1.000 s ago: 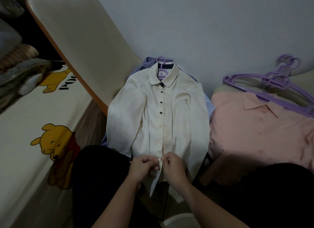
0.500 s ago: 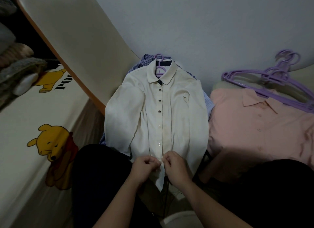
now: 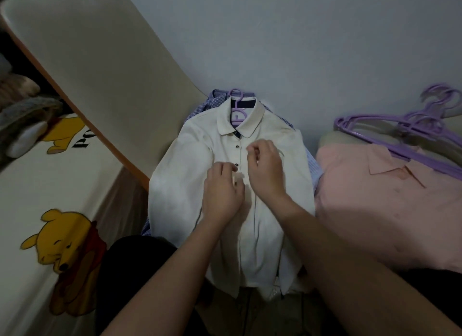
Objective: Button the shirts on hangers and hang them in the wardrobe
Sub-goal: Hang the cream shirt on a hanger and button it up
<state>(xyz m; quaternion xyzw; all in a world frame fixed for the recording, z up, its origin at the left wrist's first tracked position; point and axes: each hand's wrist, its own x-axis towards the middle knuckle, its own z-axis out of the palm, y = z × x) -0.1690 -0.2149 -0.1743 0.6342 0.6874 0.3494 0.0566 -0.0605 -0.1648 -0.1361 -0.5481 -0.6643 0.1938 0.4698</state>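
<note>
Cream shirt (image 3: 200, 165) lies flat on a purple hanger (image 3: 237, 113), collar toward the wall, a blue checked shirt (image 3: 212, 105) under it. Left hand (image 3: 221, 194) rests on the placket mid-chest, fingers curled together by a dark button (image 3: 235, 164). Right hand (image 3: 266, 170) hovers just beside it, thumb and forefinger pinched; on what, can't tell, possibly nothing. Pink shirt (image 3: 375, 198) to the right, spare purple hangers (image 3: 412, 125) across its collar
</note>
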